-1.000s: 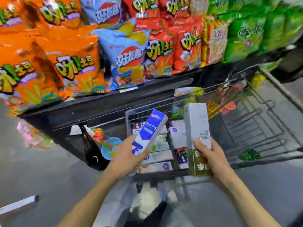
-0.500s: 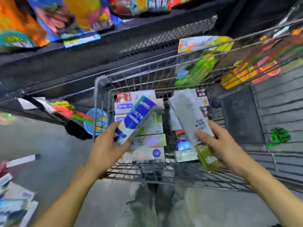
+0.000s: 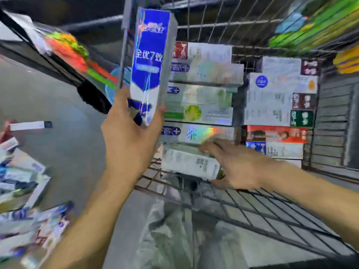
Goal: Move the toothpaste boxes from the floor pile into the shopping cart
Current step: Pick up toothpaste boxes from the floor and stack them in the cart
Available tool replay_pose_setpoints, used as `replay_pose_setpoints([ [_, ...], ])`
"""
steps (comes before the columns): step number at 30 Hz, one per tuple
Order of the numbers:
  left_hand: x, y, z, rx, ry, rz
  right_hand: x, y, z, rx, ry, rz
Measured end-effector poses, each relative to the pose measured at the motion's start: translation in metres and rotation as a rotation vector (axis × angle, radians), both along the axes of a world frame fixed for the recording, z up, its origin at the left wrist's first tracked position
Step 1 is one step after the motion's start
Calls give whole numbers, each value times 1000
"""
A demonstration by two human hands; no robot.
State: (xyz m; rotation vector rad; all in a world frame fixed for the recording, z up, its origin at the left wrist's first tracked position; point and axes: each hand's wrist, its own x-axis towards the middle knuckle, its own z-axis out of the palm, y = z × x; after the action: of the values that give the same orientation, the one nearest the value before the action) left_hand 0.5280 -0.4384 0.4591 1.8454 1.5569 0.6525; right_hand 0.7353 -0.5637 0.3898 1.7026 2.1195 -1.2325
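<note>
My left hand (image 3: 130, 136) grips the lower end of a blue and white toothpaste box (image 3: 149, 61), held upright over the cart's near left corner. My right hand (image 3: 239, 164) holds a white toothpaste box (image 3: 188, 162) lying flat on the floor of the wire shopping cart (image 3: 252, 210), at the near end of a row of boxes. Two rows of toothpaste boxes lie in the cart: a left row (image 3: 202, 94) and a right row (image 3: 275, 105). The floor pile of toothpaste boxes (image 3: 23, 191) lies at the left edge.
A lone white box (image 3: 29, 125) lies on the grey floor left of the cart. A black shelf base (image 3: 58, 61) with bright snack packs runs behind the cart. Green and yellow packs (image 3: 314, 26) hang at the upper right. My legs show below the cart.
The view has tipped down and closer to the cart. My right hand has lowered the white box from tilted in the air to flat on the cart floor. The blue box has turned upright.
</note>
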Motion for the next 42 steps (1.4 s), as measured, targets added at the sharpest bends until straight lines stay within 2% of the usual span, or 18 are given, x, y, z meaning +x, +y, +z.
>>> replay_pose_setpoints([
  [2,3,1,0,-15,-4,-23,-3,5,-5,22,34,32],
  [7,0,4,0,-34,-12,-37,6,1,-6,1,168,-42],
  [10,-2,4,-1,-72,-17,-50,24,-2,0,10,181,-93],
  [14,-1,3,-6,-81,-6,-52,23,2,-3,205,112,16],
  [18,1,2,-8,-102,-19,-24,-1,15,-34,374,100,113],
  [25,3,2,-12,-78,6,-21,-22,16,-66,495,195,51],
  [33,5,-1,-13,-99,4,-31,-21,14,-70,577,-5,94],
  [37,6,0,-16,-85,54,-68,-6,13,-66,588,-41,80],
  [42,10,5,-23,-102,145,-201,46,12,-52,614,-72,-118],
])
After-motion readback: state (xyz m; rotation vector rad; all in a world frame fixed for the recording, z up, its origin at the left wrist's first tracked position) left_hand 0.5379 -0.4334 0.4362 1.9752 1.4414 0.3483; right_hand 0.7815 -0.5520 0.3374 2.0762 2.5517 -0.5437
